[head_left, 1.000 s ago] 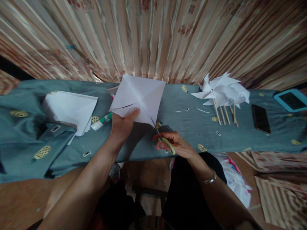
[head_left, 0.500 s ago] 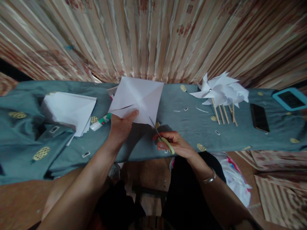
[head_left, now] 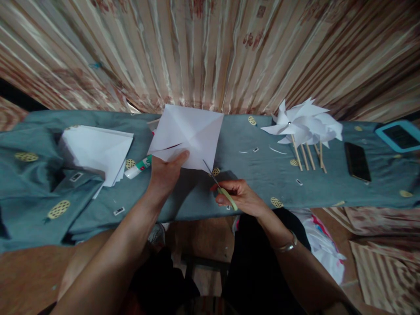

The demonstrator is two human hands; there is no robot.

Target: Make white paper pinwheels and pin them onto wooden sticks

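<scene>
My left hand [head_left: 169,173] grips a white square sheet of paper [head_left: 200,127] by its near edge, thumb on top. Diagonal creases cross the sheet, and a slit runs in from its left corner toward the middle. In my right hand [head_left: 238,194] is a pair of scissors [head_left: 227,197] with light green handles. Their blades point up and left and lie at the paper's near right corner. Whether the blades are parted is hard to see. Partly under the sheet, by my left wrist, lies a green and white glue stick [head_left: 138,167].
A stack of white paper [head_left: 98,146] lies at left on the green cloth [head_left: 259,179]. White paper pinwheels [head_left: 305,122] on wooden sticks lie at right, beside a dark phone [head_left: 357,162] and a blue-framed device [head_left: 398,135]. A pleated curtain [head_left: 203,57] hangs behind.
Almost nothing differs. The view has shifted very slightly, and both hands keep their hold on the paper and the scissors.
</scene>
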